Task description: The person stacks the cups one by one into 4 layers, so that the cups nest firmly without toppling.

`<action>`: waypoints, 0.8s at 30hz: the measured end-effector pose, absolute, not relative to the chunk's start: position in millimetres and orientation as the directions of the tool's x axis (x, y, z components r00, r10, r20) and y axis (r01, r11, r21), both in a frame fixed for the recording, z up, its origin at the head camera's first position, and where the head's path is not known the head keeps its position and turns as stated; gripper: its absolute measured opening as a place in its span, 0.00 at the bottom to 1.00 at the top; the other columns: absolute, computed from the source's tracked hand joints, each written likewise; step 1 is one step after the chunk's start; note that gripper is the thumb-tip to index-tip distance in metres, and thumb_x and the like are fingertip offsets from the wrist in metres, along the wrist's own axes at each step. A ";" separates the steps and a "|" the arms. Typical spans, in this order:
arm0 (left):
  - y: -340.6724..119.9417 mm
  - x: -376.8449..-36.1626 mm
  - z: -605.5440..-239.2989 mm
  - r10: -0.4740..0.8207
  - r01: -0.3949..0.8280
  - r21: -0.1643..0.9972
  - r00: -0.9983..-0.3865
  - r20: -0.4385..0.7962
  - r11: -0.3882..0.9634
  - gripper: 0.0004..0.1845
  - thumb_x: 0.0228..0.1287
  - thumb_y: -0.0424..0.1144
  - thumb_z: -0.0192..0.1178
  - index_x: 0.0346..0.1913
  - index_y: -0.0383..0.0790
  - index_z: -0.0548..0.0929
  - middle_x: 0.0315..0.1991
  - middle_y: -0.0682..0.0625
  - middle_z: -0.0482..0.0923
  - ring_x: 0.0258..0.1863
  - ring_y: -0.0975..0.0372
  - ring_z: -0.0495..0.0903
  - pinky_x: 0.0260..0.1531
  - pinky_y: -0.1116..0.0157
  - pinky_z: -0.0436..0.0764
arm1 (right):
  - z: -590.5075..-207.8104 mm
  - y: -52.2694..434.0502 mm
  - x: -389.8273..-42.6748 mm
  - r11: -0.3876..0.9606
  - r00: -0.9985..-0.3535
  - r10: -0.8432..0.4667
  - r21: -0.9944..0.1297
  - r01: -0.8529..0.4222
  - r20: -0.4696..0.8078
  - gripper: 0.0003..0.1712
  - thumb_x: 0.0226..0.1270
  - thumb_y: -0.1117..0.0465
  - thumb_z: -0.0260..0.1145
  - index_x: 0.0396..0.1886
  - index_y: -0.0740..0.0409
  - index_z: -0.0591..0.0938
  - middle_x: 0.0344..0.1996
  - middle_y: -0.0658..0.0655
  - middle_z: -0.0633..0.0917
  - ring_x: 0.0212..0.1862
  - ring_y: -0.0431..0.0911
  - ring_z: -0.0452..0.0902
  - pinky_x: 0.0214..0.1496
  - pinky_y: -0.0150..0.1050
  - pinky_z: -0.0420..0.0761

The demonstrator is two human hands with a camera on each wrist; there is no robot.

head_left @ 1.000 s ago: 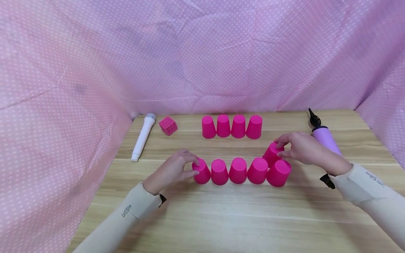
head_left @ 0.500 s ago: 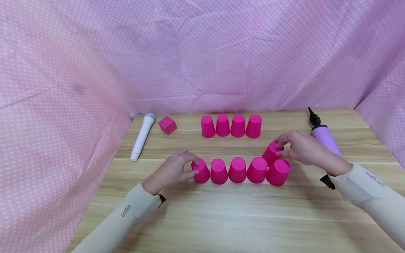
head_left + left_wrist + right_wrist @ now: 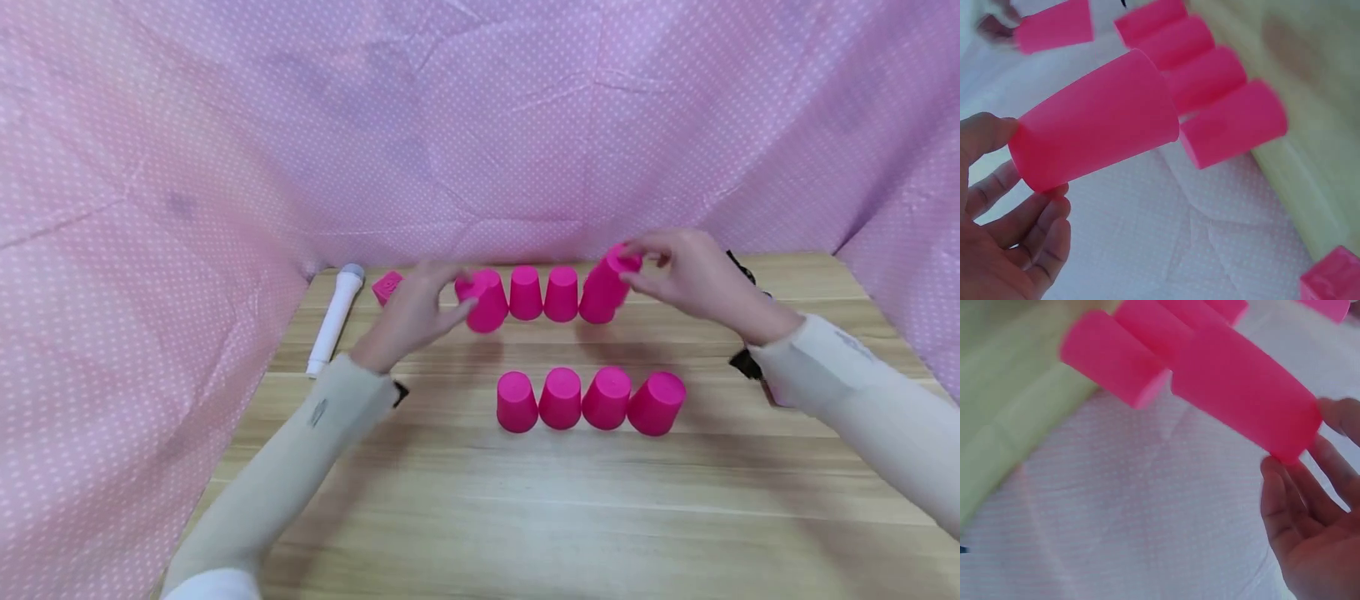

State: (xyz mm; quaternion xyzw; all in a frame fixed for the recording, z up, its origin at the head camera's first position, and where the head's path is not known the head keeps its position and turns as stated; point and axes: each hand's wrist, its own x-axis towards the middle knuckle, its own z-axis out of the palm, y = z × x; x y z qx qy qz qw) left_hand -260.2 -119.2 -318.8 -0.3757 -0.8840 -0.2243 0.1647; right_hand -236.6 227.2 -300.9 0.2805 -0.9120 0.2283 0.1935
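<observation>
My left hand (image 3: 420,312) pinches the narrow closed end of an upside-down pink plastic cup (image 3: 1094,122) between thumb and fingers. This cup overlaps the left end of the back row in the head view, largely hiding the cup there. At the other end of that row, my right hand (image 3: 690,271) pinches a second pink cup (image 3: 1244,394) by its narrow end, held in the air over the end cup (image 3: 596,312). Between them stand two middle cups, a left one (image 3: 525,293) and a right one (image 3: 561,294). Several more upside-down cups (image 3: 561,400) form a front row.
A white microphone (image 3: 335,321) lies at the left of the wooden table (image 3: 525,517). A pink cube (image 3: 1335,275) sits near the left hand. Behind my right forearm, the balloon pump (image 3: 738,265) is mostly covered. Pink dotted cloth (image 3: 480,125) surrounds the table.
Both hands have lifted their cups and carried them away from me to the back row. The left cup came off the front row's left end; the right cup came from behind its right end.
</observation>
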 end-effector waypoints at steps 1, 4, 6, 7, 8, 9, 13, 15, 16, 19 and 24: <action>-112.5 -270.6 -315.0 0.587 0.728 0.273 -0.675 0.447 0.629 0.12 0.50 0.44 0.60 0.37 0.43 0.76 0.32 0.56 0.72 0.37 0.63 0.68 0.37 0.67 0.68 | -296.9 223.2 -245.1 0.746 -0.780 -0.415 -0.317 -0.586 0.468 0.13 0.45 0.57 0.69 0.35 0.52 0.82 0.31 0.47 0.80 0.28 0.40 0.73 0.28 0.35 0.72; -95.8 -299.1 -307.7 0.582 0.689 0.277 -0.718 0.381 0.669 0.12 0.52 0.45 0.60 0.38 0.43 0.76 0.33 0.54 0.72 0.37 0.62 0.67 0.37 0.67 0.68 | -290.7 214.1 -269.1 0.779 -0.827 -0.396 -0.330 -0.533 0.400 0.14 0.48 0.56 0.67 0.36 0.53 0.81 0.30 0.50 0.80 0.26 0.43 0.72 0.28 0.36 0.70; -87.9 -314.4 -304.8 0.579 0.660 0.288 -0.749 0.322 0.694 0.13 0.53 0.45 0.58 0.39 0.43 0.76 0.34 0.54 0.72 0.39 0.61 0.67 0.38 0.67 0.68 | -290.3 210.2 -281.8 0.798 -0.853 -0.390 -0.335 -0.501 0.347 0.14 0.49 0.56 0.66 0.38 0.54 0.81 0.29 0.51 0.80 0.27 0.44 0.71 0.28 0.37 0.69; -84.5 -321.0 -303.7 0.577 0.648 0.296 -0.761 0.298 0.702 0.13 0.53 0.45 0.58 0.39 0.43 0.76 0.35 0.54 0.72 0.39 0.61 0.67 0.38 0.68 0.68 | -290.9 209.1 -286.8 0.803 -0.862 -0.387 -0.340 -0.490 0.327 0.14 0.49 0.56 0.66 0.38 0.54 0.81 0.30 0.52 0.80 0.27 0.44 0.70 0.28 0.37 0.69; -81.9 -326.6 -303.3 0.574 0.637 0.307 -0.771 0.278 0.707 0.13 0.53 0.46 0.58 0.40 0.43 0.76 0.36 0.54 0.72 0.39 0.61 0.67 0.38 0.68 0.68 | -291.7 208.1 -290.8 0.808 -0.869 -0.384 -0.342 -0.480 0.312 0.14 0.49 0.57 0.66 0.38 0.54 0.81 0.30 0.52 0.80 0.28 0.44 0.71 0.29 0.37 0.69; -79.7 -331.5 -303.1 0.568 0.622 0.319 -0.783 0.253 0.715 0.14 0.54 0.46 0.58 0.41 0.43 0.76 0.37 0.54 0.71 0.40 0.61 0.67 0.38 0.68 0.68 | -292.6 207.6 -294.1 0.815 -0.873 -0.381 -0.336 -0.473 0.303 0.14 0.49 0.56 0.66 0.38 0.54 0.81 0.30 0.52 0.81 0.29 0.44 0.71 0.30 0.37 0.69; -75.9 -344.9 -303.7 0.539 0.567 0.369 -0.822 0.186 0.737 0.14 0.55 0.46 0.57 0.43 0.45 0.75 0.37 0.53 0.70 0.40 0.60 0.67 0.35 0.69 0.70 | -296.7 205.3 -304.5 0.822 -0.882 -0.369 -0.339 -0.457 0.294 0.14 0.49 0.54 0.66 0.37 0.53 0.82 0.30 0.52 0.81 0.32 0.45 0.73 0.33 0.38 0.69; -75.3 -348.8 -305.0 0.528 0.551 0.387 -0.831 0.175 0.739 0.14 0.55 0.46 0.57 0.43 0.45 0.75 0.37 0.53 0.70 0.41 0.60 0.67 0.35 0.70 0.70 | -298.0 204.2 -307.4 0.822 -0.887 -0.361 -0.350 -0.449 0.289 0.14 0.50 0.52 0.66 0.36 0.53 0.81 0.30 0.52 0.81 0.34 0.45 0.73 0.34 0.38 0.69; -75.0 -350.2 -305.7 0.524 0.546 0.389 -0.834 0.172 0.742 0.14 0.54 0.46 0.57 0.43 0.46 0.74 0.37 0.53 0.70 0.40 0.61 0.66 0.34 0.70 0.70 | -298.5 203.7 -308.5 0.821 -0.891 -0.354 -0.361 -0.442 0.284 0.14 0.50 0.51 0.65 0.36 0.53 0.81 0.30 0.52 0.81 0.34 0.46 0.73 0.34 0.39 0.69; -73.6 -352.7 -307.4 0.519 0.538 0.397 -0.839 0.165 0.744 0.14 0.54 0.46 0.57 0.43 0.47 0.74 0.37 0.54 0.69 0.40 0.61 0.66 0.34 0.70 0.70 | -299.3 203.0 -309.1 0.818 -0.902 -0.341 -0.388 -0.424 0.266 0.14 0.50 0.52 0.65 0.35 0.54 0.81 0.31 0.53 0.80 0.35 0.47 0.73 0.35 0.40 0.69; -72.7 -350.4 -308.7 0.521 0.540 0.403 -0.837 0.166 0.739 0.17 0.54 0.49 0.57 0.46 0.47 0.73 0.39 0.54 0.70 0.43 0.60 0.66 0.37 0.69 0.70 | -300.8 204.8 -305.2 0.800 -0.883 -0.368 -0.385 -0.460 0.291 0.14 0.50 0.55 0.66 0.37 0.55 0.80 0.34 0.53 0.80 0.39 0.47 0.71 0.40 0.42 0.70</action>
